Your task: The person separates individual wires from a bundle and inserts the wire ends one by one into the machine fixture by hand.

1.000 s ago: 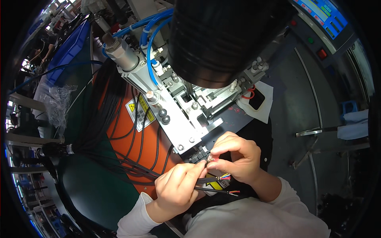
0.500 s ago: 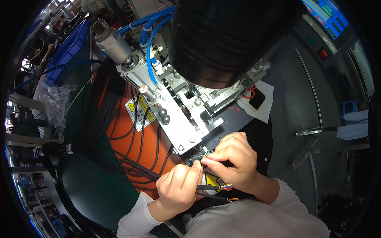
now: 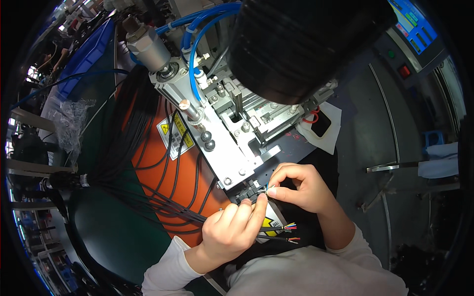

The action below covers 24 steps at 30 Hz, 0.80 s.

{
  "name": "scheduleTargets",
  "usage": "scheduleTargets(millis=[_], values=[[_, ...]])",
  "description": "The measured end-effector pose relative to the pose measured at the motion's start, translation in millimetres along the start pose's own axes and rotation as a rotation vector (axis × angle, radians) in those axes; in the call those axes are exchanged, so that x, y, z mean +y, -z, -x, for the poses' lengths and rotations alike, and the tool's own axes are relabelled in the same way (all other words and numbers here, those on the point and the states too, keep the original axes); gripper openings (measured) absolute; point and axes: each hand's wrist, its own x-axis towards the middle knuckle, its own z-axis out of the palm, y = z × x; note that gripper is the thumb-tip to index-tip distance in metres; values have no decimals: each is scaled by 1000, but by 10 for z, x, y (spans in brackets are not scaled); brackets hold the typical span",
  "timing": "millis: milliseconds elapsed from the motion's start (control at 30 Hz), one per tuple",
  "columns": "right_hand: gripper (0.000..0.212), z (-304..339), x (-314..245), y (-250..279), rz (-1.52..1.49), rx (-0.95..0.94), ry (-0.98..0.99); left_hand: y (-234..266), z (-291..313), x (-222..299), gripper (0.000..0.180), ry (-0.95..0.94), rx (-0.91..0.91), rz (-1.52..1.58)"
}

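Observation:
My left hand (image 3: pixel 232 229) is closed around a black cable, its index finger reaching to the small dark fixture (image 3: pixel 244 192) at the machine's front end. More black cables run beneath this hand, and their stripped ends, with fine coloured wires (image 3: pixel 289 227), poke out to its right. My right hand (image 3: pixel 306 190) pinches thin wires (image 3: pixel 266 189) between thumb and index finger, right beside the left fingertip. The fingertips partly hide those wires, so I cannot tell how they sit in the fixture. Just beyond stands the metal machine (image 3: pixel 227 153).
Blue air tubes (image 3: pixel 192 59) and a large black cylinder (image 3: pixel 301 49) rise over the machine. A cable bundle (image 3: pixel 71 183) fans across the orange plate (image 3: pixel 148 170) at left. A phone-like dark object (image 3: pixel 321 124) lies on white paper; a lit screen (image 3: pixel 414 24) stands at far right.
Both hands sit slightly farther right in the picture, as does the machine. My right fingers have shifted right along the wires, and my left index finger is more stretched out.

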Motion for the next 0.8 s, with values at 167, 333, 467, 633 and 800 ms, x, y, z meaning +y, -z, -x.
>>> scheduleTargets(millis=[167, 333, 467, 633, 800], values=[[9, -58, -23, -6, 138, -55, -9, -26, 34, -12, 38, -9, -2, 1], [8, -91, 59, -218, 505, 154, 291, -38, 5, 16, 40, 93, -142, -54], [9, -70, 82, -264, 719, 176, 331, -56, 9, 55, 40, 159, -172, -70], [9, -77, 200, -288, 617, 252, 361, -49, -7, 72, 39, 171, -178, -110], [8, -80, 318, -299, 388, 270, 229, -115, 1, 18, 38, 141, -121, -73]])
